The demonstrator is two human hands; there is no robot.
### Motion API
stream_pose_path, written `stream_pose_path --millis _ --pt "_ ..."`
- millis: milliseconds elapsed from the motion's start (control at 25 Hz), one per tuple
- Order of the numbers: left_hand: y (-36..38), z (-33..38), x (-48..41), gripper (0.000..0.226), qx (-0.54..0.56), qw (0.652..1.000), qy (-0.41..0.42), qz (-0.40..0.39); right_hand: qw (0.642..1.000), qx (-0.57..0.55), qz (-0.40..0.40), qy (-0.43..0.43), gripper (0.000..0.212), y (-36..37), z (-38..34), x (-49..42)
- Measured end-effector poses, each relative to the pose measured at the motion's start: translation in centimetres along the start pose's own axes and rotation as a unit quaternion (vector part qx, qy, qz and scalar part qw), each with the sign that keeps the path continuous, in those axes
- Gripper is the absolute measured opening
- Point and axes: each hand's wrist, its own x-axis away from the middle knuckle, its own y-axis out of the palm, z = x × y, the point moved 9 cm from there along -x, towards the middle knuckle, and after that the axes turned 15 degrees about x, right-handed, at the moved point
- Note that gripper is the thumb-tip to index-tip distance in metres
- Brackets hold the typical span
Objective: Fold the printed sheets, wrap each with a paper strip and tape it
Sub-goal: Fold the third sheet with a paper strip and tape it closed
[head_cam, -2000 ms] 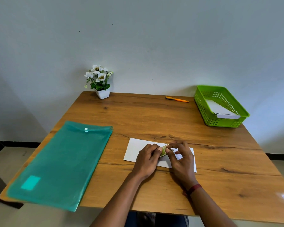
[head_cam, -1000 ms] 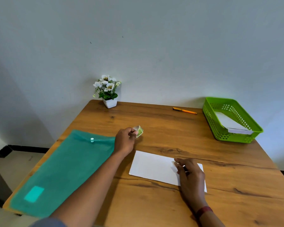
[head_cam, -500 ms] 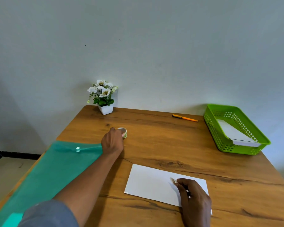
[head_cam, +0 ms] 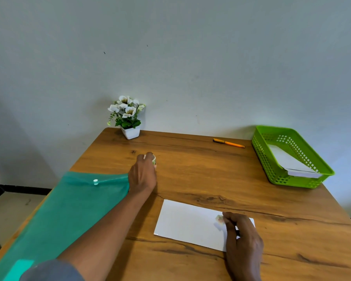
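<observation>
Head view, folded sheet [head_cam: 186, 222] under right hand [head_cam: 243, 236]

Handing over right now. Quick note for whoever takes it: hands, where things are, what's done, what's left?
Left hand: stretched out, fingers round the tape roll, low at the tabletop just past the teal folder.
Right hand: pinches a small tape piece over the folded sheet, which lies flat near the front edge.
Done: this sheet is folded; a white packet lies in the green basket.
Left: stick the tape down. I cannot make out a paper strip on this sheet, so check that. It probably goes in the basket after that.
</observation>
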Motion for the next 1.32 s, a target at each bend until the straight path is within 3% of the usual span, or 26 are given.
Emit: stream_pose_path --millis 240,400,560,840,1080,1320 --pt "3.2 7.3 10.1 0.032 0.092 0.980 0.162 -0.065 0.993 -0.064 -0.005 0.103 0.024 0.2 2.5 -0.3" --pt "5.0 10.5 13.8 0.024 0.116 0.962 0.221 -0.111 0.982 -0.121 -0.025 0.144 0.034 0.8 3.5 -0.5" --pt "6.0 11.8 16.6 0.024 0.116 0.953 0.246 -0.131 0.978 -0.122 -0.065 0.159 0.019 1.9 4.0 -0.5" --pt "7.6 13.8 20.3 0.021 0.127 0.941 0.278 -0.146 0.984 -0.051 -0.127 0.115 0.015 -0.5 6.9 -3.0" --pt "10.0 16.1 21.9 0.027 0.114 0.932 0.301 -0.167 0.967 -0.003 -0.216 0.137 0.016 -1.1 10.3 -3.9" --pt "11.0 15.5 22.5 0.026 0.076 0.939 0.301 -0.151 0.970 0.016 -0.215 0.114 0.015 -0.2 10.3 -3.5"
